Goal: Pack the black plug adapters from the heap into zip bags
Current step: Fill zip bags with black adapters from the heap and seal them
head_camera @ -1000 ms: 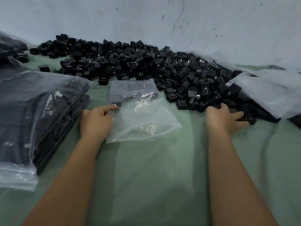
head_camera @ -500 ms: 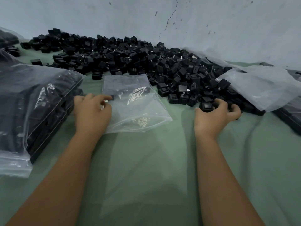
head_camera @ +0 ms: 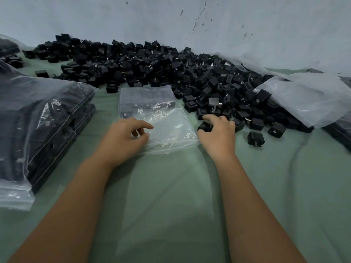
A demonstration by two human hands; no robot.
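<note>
A big heap of black plug adapters (head_camera: pixel 171 73) spreads across the green cloth by the wall. In front of it lies a clear zip bag (head_camera: pixel 161 114) with a few adapters inside near its far end. My left hand (head_camera: pixel 123 139) rests on the bag's near left corner, fingers curled and pinching the plastic. My right hand (head_camera: pixel 218 133) is at the bag's right edge, fingers curled round a black adapter (head_camera: pixel 205 127) taken from the heap's front edge.
A large clear bag stuffed with packed adapters (head_camera: pixel 38 130) lies at the left. Loose clear plastic (head_camera: pixel 303 95) covers the heap's right side. Two stray adapters (head_camera: pixel 256 138) sit on the green cloth (head_camera: pixel 171 205) right of my hand.
My right hand has come left from the heap to the bag's edge with an adapter in it. My left hand shifted right onto the bag's near corner.
</note>
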